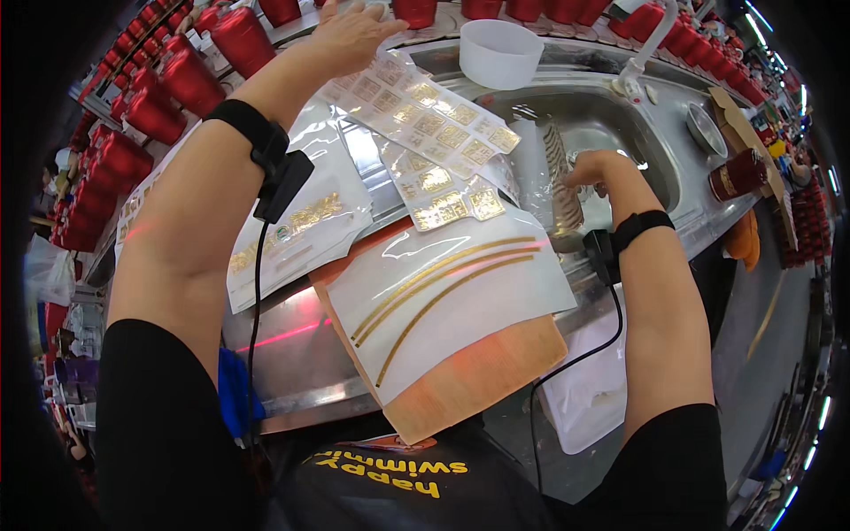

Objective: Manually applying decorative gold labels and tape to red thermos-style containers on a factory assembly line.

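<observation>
The left hand [354, 37] is at the surface's [283, 341] far edge, its fingers extended and spread, just beside the red bottles [239, 40] and above the upper end of a label sheet [425, 115] with gold squares. The right hand [602, 170] is over the sink [660, 181], set into the right part of the surface, its fingers curled at a striped strip [561, 177] along the sink's left side; whether they pinch it I cannot tell.

The label sheet slants toward the sink, its lower end overlapping another sheet of gold squares [447, 205]. At the near edge, a board [482, 380] juts toward the person, carrying a sheet with three curved gold lines [452, 310]. More sheets [323, 173] lie to its left. A white tub [501, 55] stands behind the sink near the tap [629, 84]; a metal bowl [706, 130] and a red cup [738, 175] are at the right edge.
</observation>
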Demonstrator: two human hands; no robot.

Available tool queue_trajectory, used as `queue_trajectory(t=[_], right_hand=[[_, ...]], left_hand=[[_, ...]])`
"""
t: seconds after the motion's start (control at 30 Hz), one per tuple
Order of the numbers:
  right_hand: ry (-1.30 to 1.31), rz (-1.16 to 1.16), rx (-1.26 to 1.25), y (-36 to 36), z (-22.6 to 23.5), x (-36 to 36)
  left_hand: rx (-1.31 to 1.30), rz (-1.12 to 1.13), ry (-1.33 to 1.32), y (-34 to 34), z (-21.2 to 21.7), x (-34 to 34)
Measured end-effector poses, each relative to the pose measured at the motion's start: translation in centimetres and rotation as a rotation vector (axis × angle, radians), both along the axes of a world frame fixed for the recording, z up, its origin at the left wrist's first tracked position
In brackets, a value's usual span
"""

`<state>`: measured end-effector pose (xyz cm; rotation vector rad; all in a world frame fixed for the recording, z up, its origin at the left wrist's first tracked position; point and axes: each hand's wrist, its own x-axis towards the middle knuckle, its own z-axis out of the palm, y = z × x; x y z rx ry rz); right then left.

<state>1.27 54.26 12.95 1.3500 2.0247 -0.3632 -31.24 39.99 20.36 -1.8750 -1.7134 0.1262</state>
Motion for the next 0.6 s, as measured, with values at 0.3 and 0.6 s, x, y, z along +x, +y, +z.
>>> queue_trajectory(t=[0.3, 0.6], right_hand=[[-0.057, -0.023, -0.043, 1.2, -2.4, -1.3], [-0.079, -0.048, 0.063, 0.2, -3.0, -1.3]], left_hand=[[0.043, -0.149, -0.34, -2.4, 3.0, 1.0], [-0.122, -0.111, -0.35, -6.8, 6.8, 2.0]])
